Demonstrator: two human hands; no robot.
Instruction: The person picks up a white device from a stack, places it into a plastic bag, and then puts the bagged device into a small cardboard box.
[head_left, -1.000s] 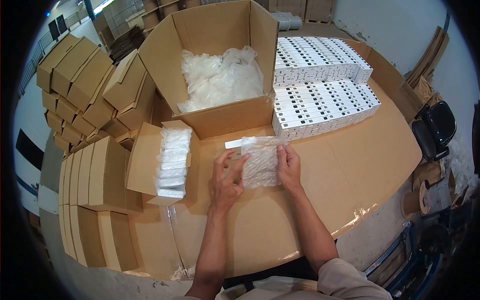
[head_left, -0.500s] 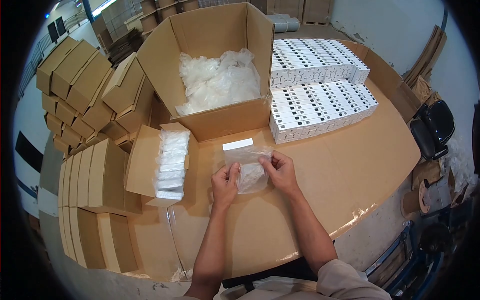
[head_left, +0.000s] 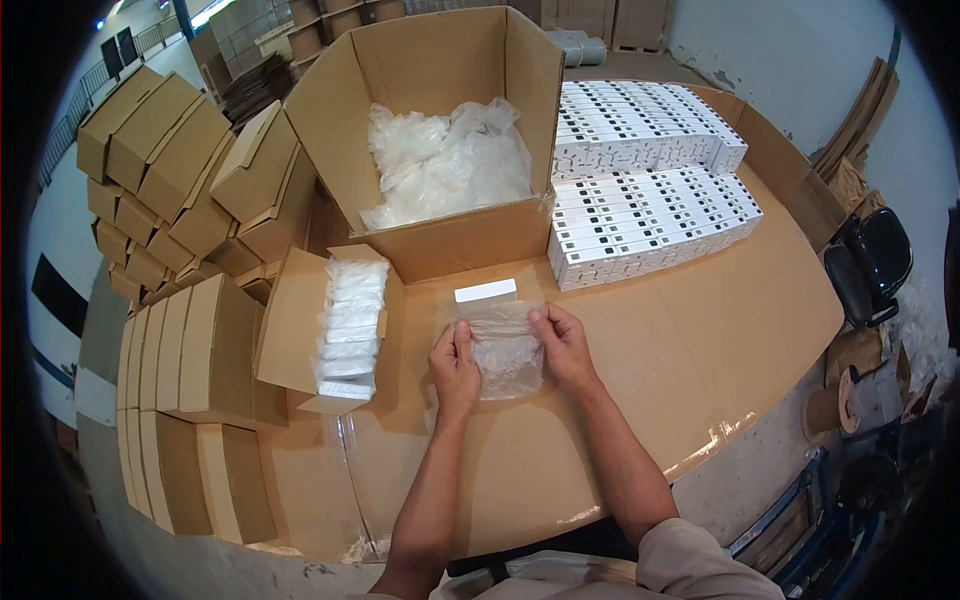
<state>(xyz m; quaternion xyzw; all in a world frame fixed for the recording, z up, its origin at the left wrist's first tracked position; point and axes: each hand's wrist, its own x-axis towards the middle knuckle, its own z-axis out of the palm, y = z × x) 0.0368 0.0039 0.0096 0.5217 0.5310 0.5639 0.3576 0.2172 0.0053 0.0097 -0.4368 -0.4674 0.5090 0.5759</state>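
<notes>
A clear plastic bag (head_left: 505, 352) is stretched between my two hands over the cardboard-covered table. My left hand (head_left: 456, 370) pinches its left edge, thumb on top. At the upper right corner, my right hand (head_left: 562, 345) grips the bag between thumb and fingers. Just beyond the bag lies a small white box (head_left: 486, 291), its near side partly hidden by the plastic. To the left stands an open carton (head_left: 288, 335) holding a row of white items in clear bags (head_left: 350, 325).
A large open cardboard box (head_left: 450, 245) of loose plastic bags (head_left: 450, 165) stands at the back. Stacked white boxes (head_left: 650, 225) with black squares are at the back right. Brown cartons (head_left: 165, 160) pile up on the left. A black chair (head_left: 875, 260) stands off the table's right side.
The bag has been pulled flatter and wider between my hands. My right hand has shifted slightly right and down. The whole view has moved a little.
</notes>
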